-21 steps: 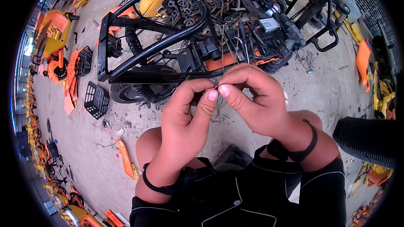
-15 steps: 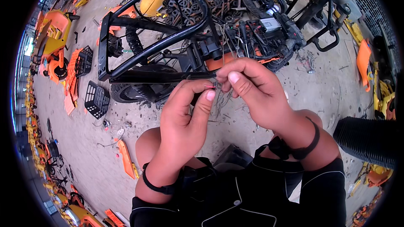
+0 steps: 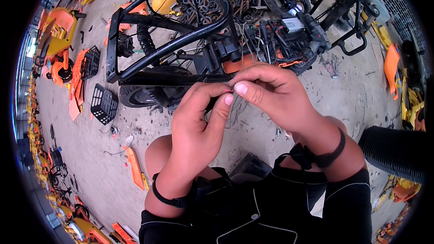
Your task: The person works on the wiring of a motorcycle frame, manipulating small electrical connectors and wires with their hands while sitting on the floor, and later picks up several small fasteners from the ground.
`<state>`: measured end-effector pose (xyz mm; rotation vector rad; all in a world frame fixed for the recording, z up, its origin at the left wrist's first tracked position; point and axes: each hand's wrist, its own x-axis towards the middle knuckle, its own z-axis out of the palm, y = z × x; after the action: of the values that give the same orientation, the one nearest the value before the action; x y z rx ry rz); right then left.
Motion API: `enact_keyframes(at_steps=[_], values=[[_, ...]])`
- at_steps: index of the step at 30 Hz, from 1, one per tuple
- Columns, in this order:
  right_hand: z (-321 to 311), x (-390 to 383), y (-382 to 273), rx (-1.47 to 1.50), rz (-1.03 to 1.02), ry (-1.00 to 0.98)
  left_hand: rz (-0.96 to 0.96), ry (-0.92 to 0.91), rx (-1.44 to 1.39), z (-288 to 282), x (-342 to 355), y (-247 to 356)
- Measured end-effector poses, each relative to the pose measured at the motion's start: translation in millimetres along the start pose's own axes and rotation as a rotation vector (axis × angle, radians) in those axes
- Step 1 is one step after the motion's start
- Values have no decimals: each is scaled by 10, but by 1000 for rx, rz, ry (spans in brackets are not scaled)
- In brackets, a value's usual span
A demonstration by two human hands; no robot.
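A thin red wire (image 3: 228, 91) is pinched between the thumb and forefinger of my left hand (image 3: 195, 119). My right hand (image 3: 279, 97) has its thumb and fingers closed at the wire's end, against the left fingertips. Thin dark strands run down between the hands, and exactly what the right fingers grip is hidden. Just beyond both hands lies a black vehicle frame (image 3: 158, 57) with a shock absorber (image 3: 145, 40) and a rear wheel (image 3: 135, 96).
Right of the frame lie a screwdriver (image 3: 264, 32), bundled cables and a silver box (image 3: 294, 25). Behind is a heap of rusty metal parts (image 3: 212, 2). Black baskets (image 3: 103, 104) and an orange panel (image 3: 135, 168) lie left. A ribbed black object (image 3: 391, 153) stands right.
My right hand has come in left and down, bringing its thumb against the left fingertips at the wire. The left hand stays nearly in place.
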<state>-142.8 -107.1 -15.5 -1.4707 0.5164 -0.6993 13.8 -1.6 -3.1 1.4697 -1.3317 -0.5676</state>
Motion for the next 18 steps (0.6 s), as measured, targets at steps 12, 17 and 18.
enact_keyframes(at_steps=[12, 17, 18], values=[[-12, 31, 50, 45, 1, 5, -252, -91, -138, -4, -13, 57], [44, 37, -11, 364, 140, 13, -223, -44, -305, 37, -29, 84], [69, 23, -10, 404, 156, 15, -227, -41, -328, 28, -38, 97]])
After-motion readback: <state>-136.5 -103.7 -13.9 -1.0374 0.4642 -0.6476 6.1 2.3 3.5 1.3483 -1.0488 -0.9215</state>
